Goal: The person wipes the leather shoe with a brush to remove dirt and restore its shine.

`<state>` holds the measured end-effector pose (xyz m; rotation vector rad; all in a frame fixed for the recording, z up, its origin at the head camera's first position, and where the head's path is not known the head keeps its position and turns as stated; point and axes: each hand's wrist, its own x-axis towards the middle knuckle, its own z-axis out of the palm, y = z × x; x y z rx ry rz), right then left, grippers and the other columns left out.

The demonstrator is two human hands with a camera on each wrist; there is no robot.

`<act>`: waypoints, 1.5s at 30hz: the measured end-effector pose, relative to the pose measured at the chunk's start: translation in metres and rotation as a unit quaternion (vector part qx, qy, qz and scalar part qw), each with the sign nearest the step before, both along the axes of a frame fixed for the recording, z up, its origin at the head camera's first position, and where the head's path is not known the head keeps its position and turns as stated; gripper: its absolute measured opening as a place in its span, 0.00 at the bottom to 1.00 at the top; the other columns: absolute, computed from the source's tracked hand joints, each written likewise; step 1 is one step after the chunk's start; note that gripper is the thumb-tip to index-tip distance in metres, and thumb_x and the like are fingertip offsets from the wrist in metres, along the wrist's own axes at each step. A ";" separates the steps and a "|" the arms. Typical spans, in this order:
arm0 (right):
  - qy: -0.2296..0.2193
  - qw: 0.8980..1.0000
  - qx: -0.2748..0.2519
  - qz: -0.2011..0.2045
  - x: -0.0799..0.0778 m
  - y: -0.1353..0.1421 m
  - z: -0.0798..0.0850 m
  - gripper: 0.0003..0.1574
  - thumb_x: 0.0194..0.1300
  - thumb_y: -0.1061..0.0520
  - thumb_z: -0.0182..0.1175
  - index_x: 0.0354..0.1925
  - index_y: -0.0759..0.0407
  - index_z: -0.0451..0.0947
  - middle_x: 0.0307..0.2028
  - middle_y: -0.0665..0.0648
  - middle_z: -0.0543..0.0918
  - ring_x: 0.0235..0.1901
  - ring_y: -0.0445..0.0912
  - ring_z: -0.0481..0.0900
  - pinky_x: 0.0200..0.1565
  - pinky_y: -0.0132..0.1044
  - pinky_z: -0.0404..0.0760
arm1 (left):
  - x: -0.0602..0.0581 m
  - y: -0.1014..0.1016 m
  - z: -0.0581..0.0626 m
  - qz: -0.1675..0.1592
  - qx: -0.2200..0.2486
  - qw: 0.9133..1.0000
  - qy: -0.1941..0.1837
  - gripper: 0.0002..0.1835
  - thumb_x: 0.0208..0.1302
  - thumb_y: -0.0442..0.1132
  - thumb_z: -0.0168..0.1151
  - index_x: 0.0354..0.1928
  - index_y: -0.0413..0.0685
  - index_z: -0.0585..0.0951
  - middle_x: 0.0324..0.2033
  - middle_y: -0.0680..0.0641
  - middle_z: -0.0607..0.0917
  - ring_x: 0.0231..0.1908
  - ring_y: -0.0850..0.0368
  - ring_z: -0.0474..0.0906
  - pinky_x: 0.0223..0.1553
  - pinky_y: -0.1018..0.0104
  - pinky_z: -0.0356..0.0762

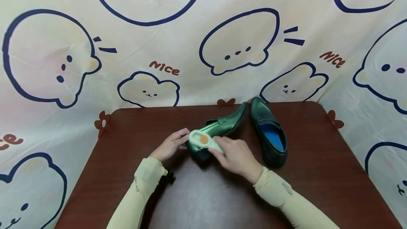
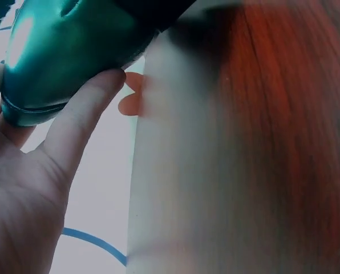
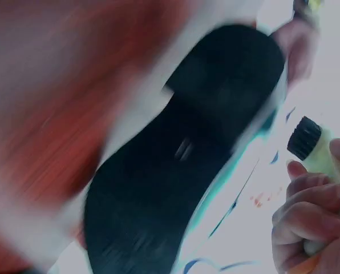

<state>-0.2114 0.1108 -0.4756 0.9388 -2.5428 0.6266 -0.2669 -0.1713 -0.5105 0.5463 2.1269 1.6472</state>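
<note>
A shiny green loafer point(image 1: 227, 124) is tipped on its side near the middle of the table, toe toward the back wall. My left hand point(image 1: 170, 146) grips its heel end, thumb and fingers curled round the leather in the left wrist view. My right hand point(image 1: 236, 156) holds a pale green brush point(image 1: 195, 136) with an orange spot, over the heel end in the head view. Dark bristles point(image 3: 304, 138) show at the brush's end in the right wrist view, beside the loafer's black sole point(image 3: 153, 194).
A matching green loafer point(image 1: 267, 123) with a blue insole stands upright to the right, its toe near the other's toe. The brown table point(image 1: 305, 158) meets a white cloth point(image 1: 190, 41) with cartoon drawings at its back and sides.
</note>
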 end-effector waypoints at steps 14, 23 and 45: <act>0.095 0.995 0.041 -0.005 0.006 -0.015 -0.018 0.21 0.68 0.44 0.69 0.50 0.56 0.80 0.24 0.50 0.75 0.16 0.41 0.73 0.17 0.30 0.65 | 0.004 0.005 0.008 0.014 -0.005 1.000 0.001 0.36 0.83 0.63 0.31 0.49 0.41 0.79 0.43 0.46 0.84 0.46 0.54 0.82 0.51 0.53 0.84; 0.070 0.995 0.019 -0.068 -0.006 0.021 -0.016 0.23 0.67 0.46 0.69 0.54 0.57 0.81 0.28 0.55 0.81 0.15 0.44 0.70 0.17 0.34 0.68 | 0.003 0.003 0.003 0.006 0.003 1.000 0.015 0.22 0.84 0.52 0.43 0.45 0.40 0.76 0.42 0.46 0.78 0.45 0.54 0.79 0.51 0.54 0.83; 0.055 0.996 0.065 -0.006 0.014 -0.044 -0.003 0.16 0.74 0.43 0.62 0.43 0.54 0.78 0.24 0.49 0.75 0.15 0.40 0.69 0.17 0.30 0.62 | 0.007 0.001 -0.008 0.008 -0.056 0.989 0.138 0.25 0.51 0.37 0.84 0.46 0.51 0.77 0.43 0.50 0.83 0.43 0.56 0.78 0.51 0.62 0.77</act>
